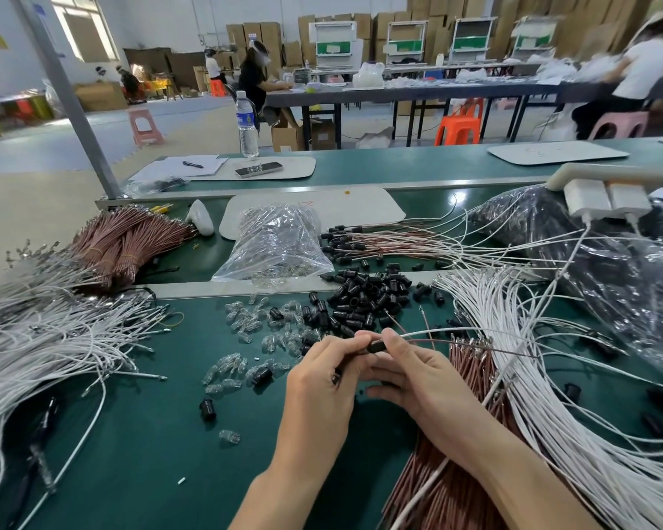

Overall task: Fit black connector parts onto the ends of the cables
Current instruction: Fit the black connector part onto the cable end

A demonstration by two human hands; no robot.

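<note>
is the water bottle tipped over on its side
No, the water bottle stands upright with its cap on top, at the far edge of the green bench.

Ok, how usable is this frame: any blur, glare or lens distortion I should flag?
Head view: the left hand, right hand and the connector they pinch are sharp and evenly lit. The seated person at top right is smeared by blur. Glare streaks the clear bag and black bag. Wide-angle bending tilts the post and bows the table edges.
</note>
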